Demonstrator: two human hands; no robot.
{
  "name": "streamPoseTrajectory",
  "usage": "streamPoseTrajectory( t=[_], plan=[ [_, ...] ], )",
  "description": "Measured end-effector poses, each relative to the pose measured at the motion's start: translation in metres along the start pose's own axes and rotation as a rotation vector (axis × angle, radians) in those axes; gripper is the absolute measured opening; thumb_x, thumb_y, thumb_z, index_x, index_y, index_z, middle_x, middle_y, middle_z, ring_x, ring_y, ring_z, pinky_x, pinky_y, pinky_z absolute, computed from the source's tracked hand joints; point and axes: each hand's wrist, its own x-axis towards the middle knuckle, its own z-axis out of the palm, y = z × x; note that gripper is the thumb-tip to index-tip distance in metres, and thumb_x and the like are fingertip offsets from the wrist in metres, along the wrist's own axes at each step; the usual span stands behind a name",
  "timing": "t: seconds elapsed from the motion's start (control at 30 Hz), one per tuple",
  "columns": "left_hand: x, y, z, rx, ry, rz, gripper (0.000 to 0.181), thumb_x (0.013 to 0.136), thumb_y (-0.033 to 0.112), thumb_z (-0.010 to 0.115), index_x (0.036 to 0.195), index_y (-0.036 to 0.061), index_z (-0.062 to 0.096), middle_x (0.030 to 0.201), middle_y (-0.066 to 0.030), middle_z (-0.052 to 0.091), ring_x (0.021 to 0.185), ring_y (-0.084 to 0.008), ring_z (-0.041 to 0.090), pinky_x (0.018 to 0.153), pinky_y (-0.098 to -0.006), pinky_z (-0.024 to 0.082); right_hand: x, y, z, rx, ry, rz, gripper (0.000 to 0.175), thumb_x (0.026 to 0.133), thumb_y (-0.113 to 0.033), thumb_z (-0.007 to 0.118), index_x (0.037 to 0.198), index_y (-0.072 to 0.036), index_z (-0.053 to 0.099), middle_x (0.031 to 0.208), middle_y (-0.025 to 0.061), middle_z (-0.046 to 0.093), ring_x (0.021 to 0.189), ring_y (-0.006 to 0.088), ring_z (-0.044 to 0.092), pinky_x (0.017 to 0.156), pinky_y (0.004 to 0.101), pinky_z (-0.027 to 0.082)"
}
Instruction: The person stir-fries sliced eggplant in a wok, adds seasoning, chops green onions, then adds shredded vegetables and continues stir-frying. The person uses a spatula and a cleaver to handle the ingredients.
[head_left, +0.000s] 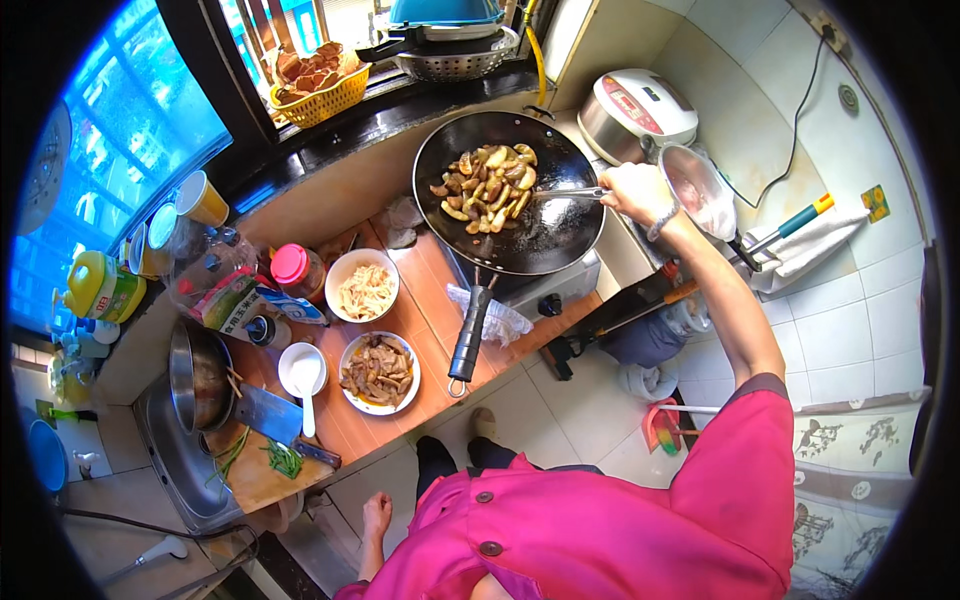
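My right hand (636, 193) grips the metal handle of a cooking spatula (566, 193); its blade end is at the edge of the food. Browned vegetable slices (491, 187), perhaps eggplant, lie heaped in a black wok (517, 251). The wok rests on a gas stove (577, 285), its black handle (471, 337) reaching over the counter edge. My left hand (377, 514) hangs low beside my body, fingers curled, with nothing visible in it. Left of the wok handle are a plate of cooked meat slices (380, 373) and a bowl of pale shreds (364, 291).
A cleaver (270, 414) and cut green onions (282, 457) lie on a cutting board (255, 480) by the sink (169, 450). Nearby stand a small white bowl with a spoon (306, 371) and a red-lidded jar (296, 268). A rice cooker (637, 112) stands behind my right hand, beside a metal pot (694, 187).
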Motion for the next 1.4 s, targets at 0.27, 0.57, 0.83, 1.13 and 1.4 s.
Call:
streamPoseTrajectory(
  t=[0.27, 0.57, 0.83, 1.13, 1.4],
  plan=[
    [-0.012, 0.017, -0.015, 0.041, 0.023, -0.018, 0.006, 0.080, 0.009, 0.059, 0.082, 0.0030, 0.062, 0.079, -0.0178, 0.064, 0.076, -0.0354, 0.063, 0.069, -0.0428, 0.050, -0.001, 0.048, -0.023, -0.278, 0.021, -0.001, 0.013, 0.072, -0.023, 0.071, 0.080, -0.013, 0.066, 0.073, 0.0106, 0.066, 0.071, 0.0260, 0.066, 0.063, 0.0389, 0.053],
    [-0.028, 0.007, -0.001, 0.021, 0.021, -0.034, 0.005, 0.079, 0.007, 0.060, 0.082, 0.0031, 0.062, 0.077, -0.0177, 0.064, 0.075, -0.0349, 0.064, 0.069, -0.0425, 0.050, 0.053, 0.043, 0.062, -0.059, 0.130, -0.052, 0.030, 0.077, -0.035, 0.069, 0.101, -0.017, 0.066, 0.081, 0.0086, 0.066, 0.077, 0.0261, 0.065, 0.066, 0.0405, 0.053],
    [-0.026, 0.009, 0.006, -0.015, 0.064, -0.041, 0.005, 0.079, 0.006, 0.060, 0.082, 0.0031, 0.062, 0.076, -0.0168, 0.065, 0.074, -0.0341, 0.064, 0.068, -0.0423, 0.050, 0.005, 0.054, -0.028, 0.026, 0.018, -0.128, 0.018, 0.075, -0.028, 0.070, 0.088, -0.015, 0.068, 0.073, 0.0087, 0.065, 0.073, 0.0265, 0.065, 0.066, 0.0390, 0.051],
    [-0.018, 0.017, 0.014, -0.015, 0.024, -0.037, 0.006, 0.080, 0.009, 0.060, 0.081, 0.0034, 0.062, 0.078, -0.0168, 0.064, 0.075, -0.0340, 0.064, 0.070, -0.0434, 0.050, -0.001, 0.040, 0.026, 0.479, -0.523, -0.285, 0.035, 0.081, -0.036, 0.062, 0.085, -0.002, 0.068, 0.071, 0.0163, 0.065, 0.066, 0.0273, 0.063, 0.066, 0.0399, 0.049],
    [-0.018, 0.015, -0.001, -0.007, 0.061, -0.019, 0.008, 0.081, 0.010, 0.060, 0.081, 0.0024, 0.062, 0.077, -0.0179, 0.064, 0.075, -0.0352, 0.063, 0.069, -0.0439, 0.049, 0.012, 0.020, 0.041, 0.652, -0.267, -0.057, 0.033, 0.084, -0.035, 0.061, 0.085, -0.002, 0.068, 0.066, 0.0140, 0.063, 0.062, 0.0226, 0.060, 0.063, 0.0373, 0.047]
  ],
)
